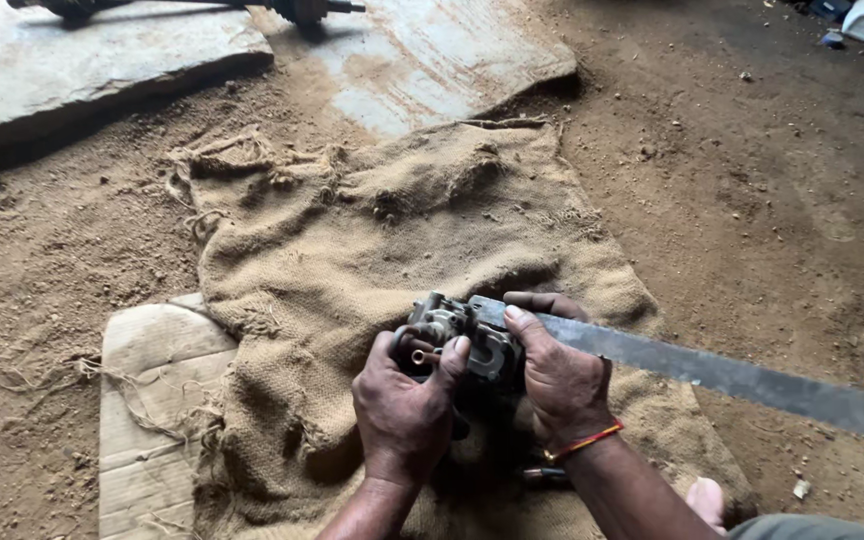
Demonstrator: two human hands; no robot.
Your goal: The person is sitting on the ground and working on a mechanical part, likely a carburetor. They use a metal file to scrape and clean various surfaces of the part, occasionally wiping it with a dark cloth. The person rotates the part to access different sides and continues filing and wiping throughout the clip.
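Two hands work over the burlap sack [372,240]: the left hand [404,405] clamps the metal part [457,335] while the right hand [557,375] pinches the flat blade [732,378] against it; a firm grip and shallow blade angle would likely prevent slipping.

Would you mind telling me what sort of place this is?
Probably a rough repair workshop: a dirt floor, a burlap sack as work mat, and an axle-like shaft lying on a slab.
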